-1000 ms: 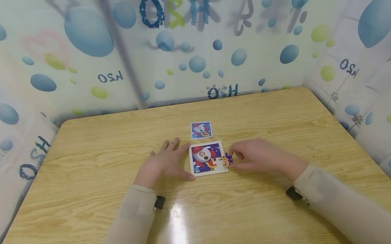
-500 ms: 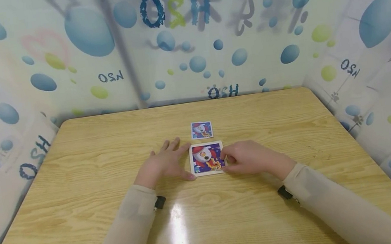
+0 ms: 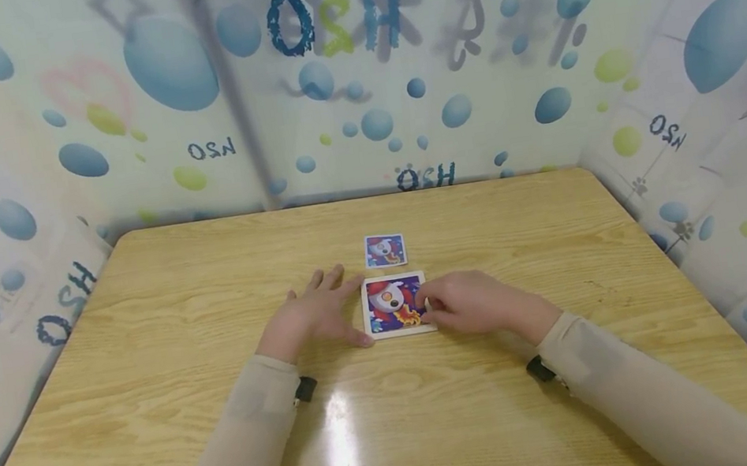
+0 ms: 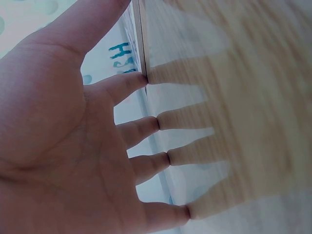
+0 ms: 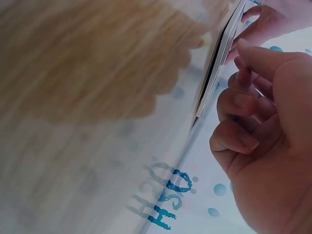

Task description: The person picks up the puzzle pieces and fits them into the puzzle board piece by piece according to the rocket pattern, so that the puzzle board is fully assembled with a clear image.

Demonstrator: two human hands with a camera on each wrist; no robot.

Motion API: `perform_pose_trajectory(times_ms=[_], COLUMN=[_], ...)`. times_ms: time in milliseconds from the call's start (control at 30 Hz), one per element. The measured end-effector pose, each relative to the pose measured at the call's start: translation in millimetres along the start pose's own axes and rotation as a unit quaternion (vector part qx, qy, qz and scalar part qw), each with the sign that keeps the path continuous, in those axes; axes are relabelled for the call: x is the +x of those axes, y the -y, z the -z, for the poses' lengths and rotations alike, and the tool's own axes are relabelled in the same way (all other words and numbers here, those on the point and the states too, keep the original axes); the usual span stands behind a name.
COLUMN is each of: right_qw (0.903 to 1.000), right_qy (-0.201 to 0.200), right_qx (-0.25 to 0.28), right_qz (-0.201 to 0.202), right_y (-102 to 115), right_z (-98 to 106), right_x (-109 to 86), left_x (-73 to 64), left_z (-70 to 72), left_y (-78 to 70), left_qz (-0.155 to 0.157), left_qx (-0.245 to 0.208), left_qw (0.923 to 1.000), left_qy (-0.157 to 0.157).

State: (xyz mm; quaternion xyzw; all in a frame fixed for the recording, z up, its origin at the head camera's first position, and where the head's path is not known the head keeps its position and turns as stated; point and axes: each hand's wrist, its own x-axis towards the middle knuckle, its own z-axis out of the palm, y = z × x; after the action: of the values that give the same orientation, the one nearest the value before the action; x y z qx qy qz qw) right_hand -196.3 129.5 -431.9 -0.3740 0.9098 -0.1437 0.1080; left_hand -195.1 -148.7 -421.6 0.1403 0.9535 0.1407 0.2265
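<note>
A small square jigsaw puzzle (image 3: 387, 299) in a white frame lies on the table, with a red, white and purple picture. My left hand (image 3: 314, 317) is spread flat beside it, thumb at the near left corner and index finger at the far left corner. In the left wrist view the fingertips touch the tabletop. My right hand (image 3: 473, 304) is over the puzzle's right edge, thumb and index finger pinching a puzzle piece (image 3: 415, 315) with yellow flame at the near right corner, partly hidden by the fingers. The right wrist view shows the other fingers (image 5: 234, 105) curled.
Just beyond the puzzle lies a square picture card (image 3: 385, 250) with the same image. The wooden table (image 3: 207, 272) meets a patterned wall cloth (image 3: 347, 149) at its back edge. Dark bands (image 3: 306, 388) sit at both wrists.
My right hand has moved left with the puzzle piece, from beside the frame onto its near right corner. The gap there now shows picture. The left hand has stayed in place.
</note>
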Motion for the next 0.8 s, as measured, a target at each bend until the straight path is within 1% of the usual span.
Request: perform_pose_trajectory(times_ms=[367, 567, 800], right_qw=[0.9997, 0.9996, 0.9997], right_qy=[-0.003, -0.004, -0.002], right_qx=[-0.018, -0.022, -0.025], right_qz=[0.018, 0.016, 0.003], right_y=[1.5, 1.0, 3.2], right_z=[-2.1, -3.3, -1.4], right_x=[5.1, 5.4, 5.3], left_x=[0.0, -0.6, -2.0], left_z=[-0.5, -0.4, 0.2], left_y=[-0.9, -1.4, -1.9], left_qz=[0.0, -0.002, 0.002], left_qx=[0.0, 0.007, 0.005], left_qw=[1.0, 1.0, 1.0], left_qy=[0.0, -0.003, -0.002])
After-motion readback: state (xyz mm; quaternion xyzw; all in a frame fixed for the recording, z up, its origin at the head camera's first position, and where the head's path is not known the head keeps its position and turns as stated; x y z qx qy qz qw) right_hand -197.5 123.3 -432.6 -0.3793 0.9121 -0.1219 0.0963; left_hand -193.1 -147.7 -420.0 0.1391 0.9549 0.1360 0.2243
